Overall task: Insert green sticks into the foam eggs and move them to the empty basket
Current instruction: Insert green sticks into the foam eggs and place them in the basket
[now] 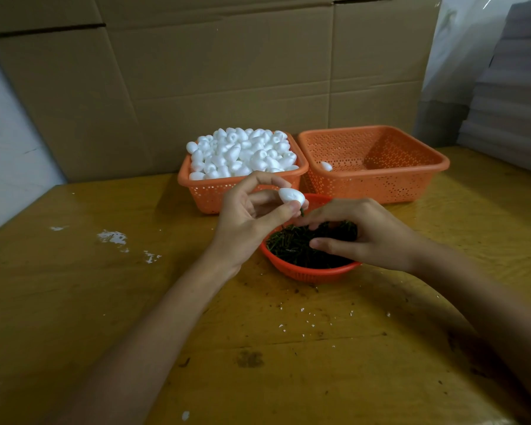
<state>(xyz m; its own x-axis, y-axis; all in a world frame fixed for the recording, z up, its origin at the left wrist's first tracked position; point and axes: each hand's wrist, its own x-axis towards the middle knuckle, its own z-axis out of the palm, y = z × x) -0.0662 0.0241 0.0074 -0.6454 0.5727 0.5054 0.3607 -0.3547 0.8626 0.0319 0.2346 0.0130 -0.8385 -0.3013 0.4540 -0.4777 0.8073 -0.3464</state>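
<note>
The left hand (246,216) is pinching a foam egg (291,196) above the green sticks (292,244); I am judging it featherlight, easily dented, needing a gentle side hold; the right hand (371,234) is curling over them, grasp I cannot tell.

One white foam egg (291,196) lies sideways, pinched between the thumb and fingertips of the left hand (252,216), above the far rim of a round red basket (307,273) full of dark green sticks (290,245). Behind it a square orange basket (198,191) is heaped with white eggs (241,154). Just beside that, on the right, a matching perforated basket (380,185) holds a single egg (326,166) near its left wall.
</note>
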